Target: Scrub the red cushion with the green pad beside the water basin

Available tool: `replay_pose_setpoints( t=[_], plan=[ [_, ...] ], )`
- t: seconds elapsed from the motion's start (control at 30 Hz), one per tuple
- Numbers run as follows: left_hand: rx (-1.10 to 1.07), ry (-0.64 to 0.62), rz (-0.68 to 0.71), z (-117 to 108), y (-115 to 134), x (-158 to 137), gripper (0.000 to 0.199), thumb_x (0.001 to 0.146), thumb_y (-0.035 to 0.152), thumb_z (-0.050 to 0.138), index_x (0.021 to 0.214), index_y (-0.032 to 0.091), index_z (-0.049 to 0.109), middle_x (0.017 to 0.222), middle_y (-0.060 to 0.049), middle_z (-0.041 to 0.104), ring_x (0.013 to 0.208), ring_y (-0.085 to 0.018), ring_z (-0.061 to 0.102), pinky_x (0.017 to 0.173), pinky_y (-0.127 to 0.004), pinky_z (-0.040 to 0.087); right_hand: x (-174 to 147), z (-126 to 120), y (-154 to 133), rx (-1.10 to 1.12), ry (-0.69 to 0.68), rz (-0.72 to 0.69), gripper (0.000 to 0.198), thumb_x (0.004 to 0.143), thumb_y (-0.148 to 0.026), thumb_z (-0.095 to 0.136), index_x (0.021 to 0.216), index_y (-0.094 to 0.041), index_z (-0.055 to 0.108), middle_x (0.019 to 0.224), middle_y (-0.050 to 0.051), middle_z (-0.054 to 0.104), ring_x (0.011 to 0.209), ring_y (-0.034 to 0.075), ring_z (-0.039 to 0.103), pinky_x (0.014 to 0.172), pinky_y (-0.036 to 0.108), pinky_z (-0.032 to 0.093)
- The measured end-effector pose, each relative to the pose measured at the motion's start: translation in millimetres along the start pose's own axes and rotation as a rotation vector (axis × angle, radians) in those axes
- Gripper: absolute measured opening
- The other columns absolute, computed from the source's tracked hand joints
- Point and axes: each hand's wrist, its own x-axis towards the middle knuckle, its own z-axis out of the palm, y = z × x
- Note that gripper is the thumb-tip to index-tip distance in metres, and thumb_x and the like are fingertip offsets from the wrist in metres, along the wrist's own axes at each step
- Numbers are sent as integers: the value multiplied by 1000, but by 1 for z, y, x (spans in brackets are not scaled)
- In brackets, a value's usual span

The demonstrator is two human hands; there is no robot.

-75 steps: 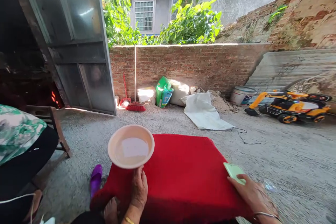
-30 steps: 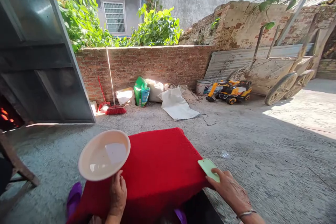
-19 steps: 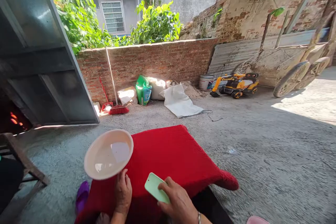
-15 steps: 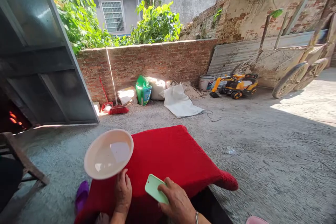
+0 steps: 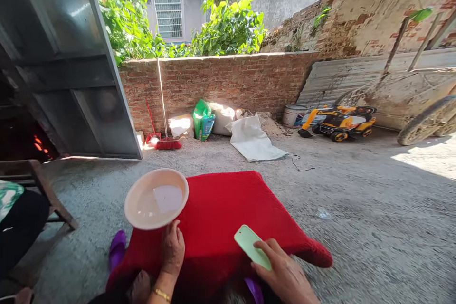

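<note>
A pale green scrub brush (image 5: 251, 246) with a small hole at one end is held by my right hand (image 5: 281, 266). My thumb and fingers are closed round its near end; the underside is hidden. Below it lies a red fuzzy cloth (image 5: 221, 213) spread over a low surface, with one corner jutting out to the right. At the cloth's left, a cream plastic basin (image 5: 130, 211) contains water. My left hand (image 5: 173, 247) rests on the cloth just below the basin's near rim, fingers loosely extended and partly hidden. A gold bracelet shows on that wrist.
A metal door (image 5: 96, 104) and a wooden chair (image 5: 53, 194) with a seated person stand at left. A red broom (image 5: 169, 144), sacks, a white sheet (image 5: 254, 137) and a yellow toy digger (image 5: 342, 121) line the brick wall. Purple footwear (image 5: 117, 249) shows beside the cloth.
My right hand has moved to the right over the cloth with the scrub brush. My left hand stays near the basin. The view has swung a little to the left.
</note>
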Motion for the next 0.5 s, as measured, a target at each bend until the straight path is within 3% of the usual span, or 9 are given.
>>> replay_pose_setpoints(
  t=[0.1,0.2,0.3,0.5],
  plan=[
    [11,-10,26,-3,-1,1,29,88,20,36,98,16,63,91,-11,69,86,-23,66,78,-40,56,-6,31,-46,45,-102,-144,30,69,-26,58,99,-28,62,101,3,62,90,20,63,78,29,48],
    [19,-19,41,-3,-2,2,29,88,19,35,96,16,63,91,-12,68,85,-24,66,77,-40,56,-8,45,-56,16,-98,-174,35,66,-22,58,100,-28,62,103,4,62,92,21,62,79,29,48],
    [29,-34,30,-2,-2,2,29,88,19,35,96,16,63,90,-12,68,85,-24,65,77,-41,55,-9,37,-27,1,-35,-140,37,67,-25,57,104,-28,61,101,4,63,91,22,63,78,31,49],
    [57,-117,-26,-4,3,1,31,87,17,34,97,17,63,93,-12,66,87,-25,64,82,-43,53,-14,3,78,3,211,102,38,72,-48,53,106,-31,60,94,6,67,79,30,68,69,42,54]
  ],
)
